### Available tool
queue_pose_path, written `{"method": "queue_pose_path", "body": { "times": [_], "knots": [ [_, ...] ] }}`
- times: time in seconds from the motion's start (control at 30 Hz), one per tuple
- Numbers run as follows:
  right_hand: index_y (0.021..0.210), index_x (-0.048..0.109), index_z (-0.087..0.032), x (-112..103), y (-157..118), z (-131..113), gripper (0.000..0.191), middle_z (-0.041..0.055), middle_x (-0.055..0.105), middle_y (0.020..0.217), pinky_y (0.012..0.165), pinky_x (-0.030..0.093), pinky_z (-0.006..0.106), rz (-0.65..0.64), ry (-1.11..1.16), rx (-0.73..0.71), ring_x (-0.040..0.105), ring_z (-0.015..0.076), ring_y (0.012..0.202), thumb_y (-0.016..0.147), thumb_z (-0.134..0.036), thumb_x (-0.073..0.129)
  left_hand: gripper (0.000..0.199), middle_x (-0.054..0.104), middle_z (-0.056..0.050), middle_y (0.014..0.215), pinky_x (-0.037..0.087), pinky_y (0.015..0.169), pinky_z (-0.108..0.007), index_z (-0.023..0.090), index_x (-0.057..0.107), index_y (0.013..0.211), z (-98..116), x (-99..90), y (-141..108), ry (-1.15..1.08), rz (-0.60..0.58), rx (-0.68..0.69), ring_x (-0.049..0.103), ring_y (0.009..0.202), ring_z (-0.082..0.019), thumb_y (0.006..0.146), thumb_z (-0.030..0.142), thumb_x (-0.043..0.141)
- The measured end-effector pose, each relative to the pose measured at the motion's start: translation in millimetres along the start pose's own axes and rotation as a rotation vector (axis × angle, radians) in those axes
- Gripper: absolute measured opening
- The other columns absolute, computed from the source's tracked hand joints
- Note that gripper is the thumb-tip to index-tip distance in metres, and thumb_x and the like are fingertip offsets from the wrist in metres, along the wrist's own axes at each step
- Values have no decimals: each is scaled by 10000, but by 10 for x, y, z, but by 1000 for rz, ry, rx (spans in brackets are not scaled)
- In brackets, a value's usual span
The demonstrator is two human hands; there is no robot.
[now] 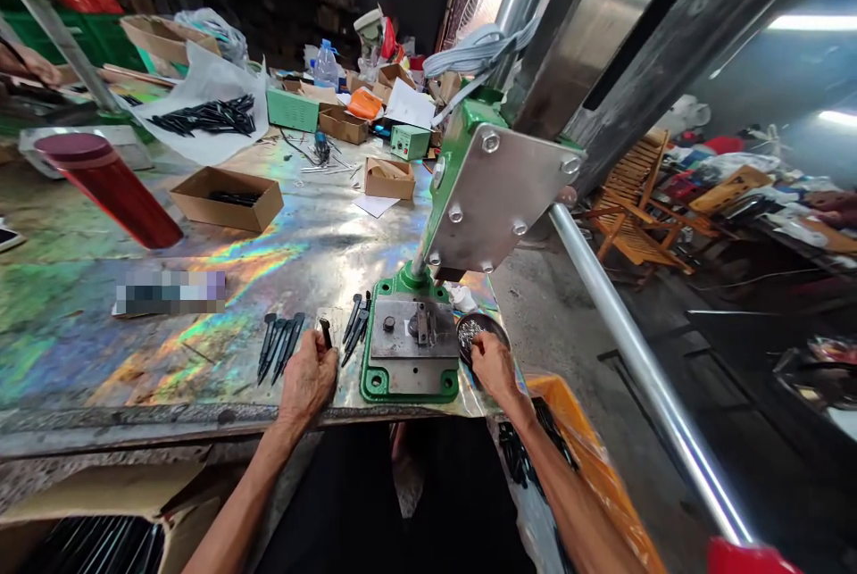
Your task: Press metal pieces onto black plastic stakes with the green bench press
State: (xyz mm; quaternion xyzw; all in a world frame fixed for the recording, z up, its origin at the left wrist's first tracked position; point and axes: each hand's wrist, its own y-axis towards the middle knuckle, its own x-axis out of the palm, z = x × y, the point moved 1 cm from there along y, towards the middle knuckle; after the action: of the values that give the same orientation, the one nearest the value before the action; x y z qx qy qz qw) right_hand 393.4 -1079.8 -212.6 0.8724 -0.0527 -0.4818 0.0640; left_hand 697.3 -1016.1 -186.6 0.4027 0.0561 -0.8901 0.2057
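Note:
My left hand (309,378) is closed around a slim black piece with a wider head (325,332), whose top end sticks up past the fingers. Just left of it, several black pointed pieces (278,346) lie side by side on the table, and a smaller bunch (357,324) lies to its right. A green hand press (410,378) stands between my hands, with a steel plate and small fixture (423,324) on its base. My right hand (494,365) reaches into a round dark dish (496,330) of small shiny metal bits, fingertips pinched together; what they hold is hidden.
The press's long lever (629,342) slants down at right. An orange-lined bin (582,431) and a carton (100,494), both with black pieces, sit below the table edge. A red tumbler (117,195) and an open box (228,199) stand at left. Another person's hand (30,65) shows far left.

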Motion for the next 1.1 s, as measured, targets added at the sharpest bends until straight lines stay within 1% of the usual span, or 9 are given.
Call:
{"method": "queue_pose_path", "body": {
  "times": [0.1, 0.2, 0.3, 0.47, 0.6, 0.73, 0.83, 0.97, 1.1],
  "knots": [
    [811, 571, -161, 18, -6, -30, 129, 105, 597, 848, 712, 390, 319, -5, -77, -24, 565, 243, 792, 794, -81, 472, 101, 466, 47, 545, 358, 552, -249, 247, 344, 726, 6, -5, -26, 7, 6, -1, 493, 518, -155, 738, 297, 431],
    [825, 561, -144, 37, -16, -33, 123, 122, 588, 859, 710, 379, 319, 4, -116, -42, 557, 248, 808, 809, -83, 456, 106, 490, 34, 572, 362, 556, -256, 247, 342, 737, -2, -15, -51, 7, 9, -7, 513, 536, -165, 746, 313, 425],
    [799, 548, -150, 57, -21, 6, 123, 111, 583, 810, 682, 375, 315, 19, -108, -44, 555, 240, 767, 808, -102, 436, 93, 527, 17, 607, 379, 571, -264, 243, 367, 753, -21, -21, -72, -4, 11, -4, 545, 573, -179, 754, 319, 421],
    [738, 503, -196, 73, -14, 112, 134, 42, 547, 652, 601, 363, 304, 55, -17, -43, 517, 208, 613, 809, -191, 389, 109, 562, 9, 622, 415, 590, -261, 231, 449, 780, -85, -6, -87, -69, 14, 11, 565, 581, -176, 766, 336, 420],
    [703, 471, -218, 91, -6, 168, 119, 9, 503, 582, 542, 350, 295, 103, 67, -35, 471, 190, 532, 778, -238, 381, 151, 552, 15, 622, 426, 595, -254, 221, 500, 821, -135, 20, -87, -128, -7, 49, 545, 572, -164, 771, 342, 424],
    [694, 483, -218, 100, -6, 201, 117, -7, 480, 555, 521, 355, 285, 129, 148, -31, 442, 180, 514, 761, -261, 398, 192, 558, 9, 645, 433, 612, -258, 214, 517, 838, -144, 18, -100, -152, -3, 53, 546, 589, -164, 781, 376, 430],
    [684, 486, -218, 83, -13, 208, 117, -14, 466, 558, 534, 366, 287, 131, 207, -34, 429, 177, 522, 753, -275, 411, 213, 574, 4, 660, 436, 619, -260, 210, 529, 834, -128, 5, -116, -157, 3, 49, 556, 604, -165, 776, 395, 441],
    [677, 488, -218, 41, -23, 184, 112, -27, 428, 557, 553, 363, 292, 129, 283, -34, 412, 175, 533, 742, -291, 433, 234, 598, -3, 687, 447, 623, -261, 207, 534, 829, -115, -4, -131, -174, 0, 36, 572, 607, -166, 765, 419, 458],
    [676, 510, -213, -2, -22, 143, 118, -27, 432, 561, 569, 352, 302, 130, 380, -7, 410, 177, 543, 719, -310, 457, 228, 592, -3, 687, 450, 617, -260, 203, 533, 830, -134, -1, -146, -206, -20, 22, 570, 602, -161, 771, 415, 472]
  ]
}}
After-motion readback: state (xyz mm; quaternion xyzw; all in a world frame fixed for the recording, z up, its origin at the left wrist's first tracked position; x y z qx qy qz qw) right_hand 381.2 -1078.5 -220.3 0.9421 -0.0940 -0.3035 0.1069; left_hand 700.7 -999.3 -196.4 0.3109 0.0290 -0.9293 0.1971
